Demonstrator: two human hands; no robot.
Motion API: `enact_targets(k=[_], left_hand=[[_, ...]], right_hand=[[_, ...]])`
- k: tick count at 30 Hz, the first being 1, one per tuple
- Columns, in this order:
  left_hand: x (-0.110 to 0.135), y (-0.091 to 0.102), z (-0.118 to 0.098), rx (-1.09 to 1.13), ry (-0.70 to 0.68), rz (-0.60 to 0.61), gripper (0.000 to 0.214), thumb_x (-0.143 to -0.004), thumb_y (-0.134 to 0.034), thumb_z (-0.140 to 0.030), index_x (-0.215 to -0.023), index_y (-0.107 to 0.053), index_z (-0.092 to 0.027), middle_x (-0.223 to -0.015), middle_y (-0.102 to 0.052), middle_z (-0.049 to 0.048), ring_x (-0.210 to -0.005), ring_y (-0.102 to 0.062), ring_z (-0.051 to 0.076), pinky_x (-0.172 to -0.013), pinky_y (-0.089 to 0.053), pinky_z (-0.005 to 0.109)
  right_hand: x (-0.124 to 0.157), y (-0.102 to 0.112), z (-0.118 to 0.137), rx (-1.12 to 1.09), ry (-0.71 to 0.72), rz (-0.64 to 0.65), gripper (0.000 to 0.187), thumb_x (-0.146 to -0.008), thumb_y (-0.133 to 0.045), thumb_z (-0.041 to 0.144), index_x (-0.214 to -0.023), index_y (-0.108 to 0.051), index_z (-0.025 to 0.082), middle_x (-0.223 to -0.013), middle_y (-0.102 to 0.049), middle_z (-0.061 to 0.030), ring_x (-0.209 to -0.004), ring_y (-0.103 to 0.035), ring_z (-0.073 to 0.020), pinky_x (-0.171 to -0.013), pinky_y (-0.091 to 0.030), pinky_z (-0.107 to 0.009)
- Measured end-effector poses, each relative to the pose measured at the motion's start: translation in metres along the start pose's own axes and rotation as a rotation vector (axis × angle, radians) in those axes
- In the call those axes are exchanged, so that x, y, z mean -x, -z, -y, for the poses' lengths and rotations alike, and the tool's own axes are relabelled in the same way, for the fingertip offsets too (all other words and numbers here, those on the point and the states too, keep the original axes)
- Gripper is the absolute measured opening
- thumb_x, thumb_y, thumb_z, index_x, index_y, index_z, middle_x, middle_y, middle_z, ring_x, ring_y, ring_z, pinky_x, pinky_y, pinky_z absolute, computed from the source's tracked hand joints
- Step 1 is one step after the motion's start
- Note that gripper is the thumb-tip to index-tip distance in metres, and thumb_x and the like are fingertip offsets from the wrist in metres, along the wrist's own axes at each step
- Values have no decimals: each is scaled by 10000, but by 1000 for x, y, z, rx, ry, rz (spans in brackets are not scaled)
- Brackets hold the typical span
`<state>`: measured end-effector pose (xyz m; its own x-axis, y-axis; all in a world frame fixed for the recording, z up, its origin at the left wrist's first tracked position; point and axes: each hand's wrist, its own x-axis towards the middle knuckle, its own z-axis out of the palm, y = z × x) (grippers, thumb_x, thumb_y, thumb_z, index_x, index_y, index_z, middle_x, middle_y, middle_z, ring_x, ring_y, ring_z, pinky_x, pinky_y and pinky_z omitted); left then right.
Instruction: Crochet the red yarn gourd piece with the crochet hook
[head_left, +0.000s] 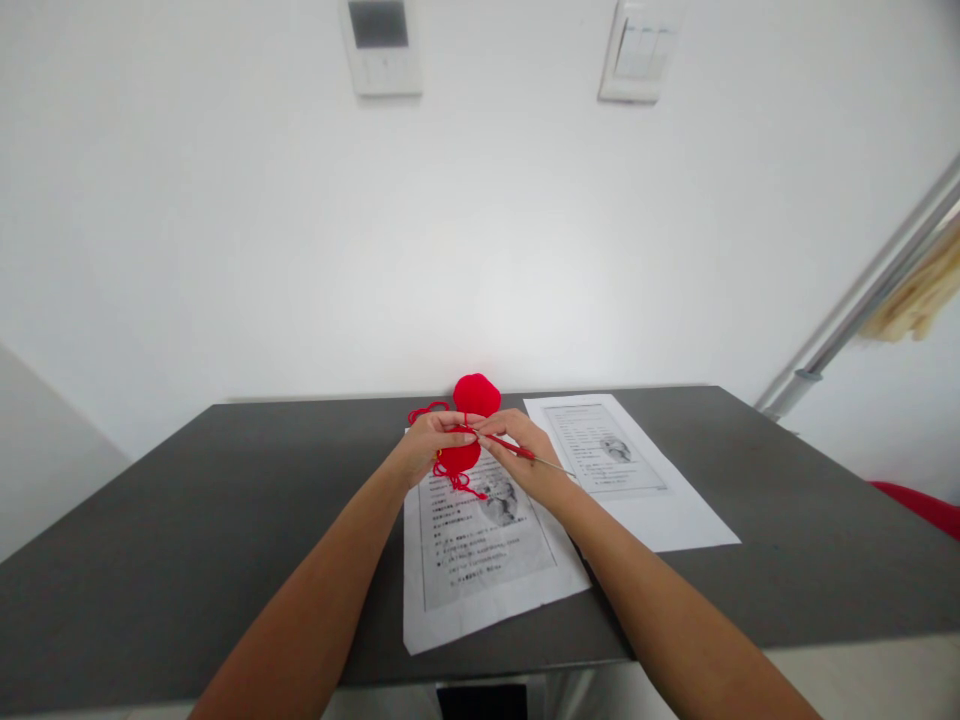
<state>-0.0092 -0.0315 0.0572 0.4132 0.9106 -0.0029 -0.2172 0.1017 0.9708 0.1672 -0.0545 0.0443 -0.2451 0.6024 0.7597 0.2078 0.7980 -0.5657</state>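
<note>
Between the thumb and fingers of my left hand (426,447) is a small round piece of red crochet work (459,459), with loose yarn tails dangling below it. My right hand (525,450) grips a crochet hook (517,448) by its red handle; the metal shaft sticks out behind toward the wrist. The hook's tip meets the work near my left fingertips, though the exact stitch is too small to see. Just behind my hands sits a ball of red yarn (478,394), and a strand of yarn loops out to its left.
Under my hands lies a printed sheet (480,590) with a picture; a second printed sheet (675,515) is to its right. Both rest on a dark grey table (247,540) against a white wall (225,230). A metal pole (862,300) leans at the right.
</note>
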Motion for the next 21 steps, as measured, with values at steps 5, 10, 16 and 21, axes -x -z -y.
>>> enact_targets(k=[5,10,16,21], left_hand=[[2,7,-8,33,32,-17,380,-545,-805,-171,-913,-727,-121,-824,-738,76,-741,-653,169,-754,-457,285],[4,11,-12,33,35,-30,366,-546,-807,-168,-900,-727,-119,-803,-736,76,-703,-647,159,-720,-455,277],[5,15,-14,58,68,26,360,-549,-791,-156,-902,-733,-110,-795,-736,86,-692,-644,158,-710,-452,271],[5,17,-14,131,102,47,311,-567,-768,-139,-873,-733,-99,-757,-729,94,-660,-640,160,-685,-454,273]], right_hand=[[2,-2,2,-63,-90,-54,68,-851,-613,263,-889,-669,255,-920,-691,-48,-904,-627,-199,-848,-494,-376],[2,-5,7,-187,-265,-114,102,-834,-627,317,-862,-688,239,-901,-702,-40,-891,-640,-202,-847,-495,-372],[-2,-6,10,-275,-384,-150,106,-822,-635,324,-806,-671,225,-849,-727,-24,-845,-663,-198,-815,-516,-361],[-2,3,7,-159,-129,2,82,-844,-620,272,-893,-677,240,-954,-716,-52,-934,-653,-202,-879,-501,-386]])
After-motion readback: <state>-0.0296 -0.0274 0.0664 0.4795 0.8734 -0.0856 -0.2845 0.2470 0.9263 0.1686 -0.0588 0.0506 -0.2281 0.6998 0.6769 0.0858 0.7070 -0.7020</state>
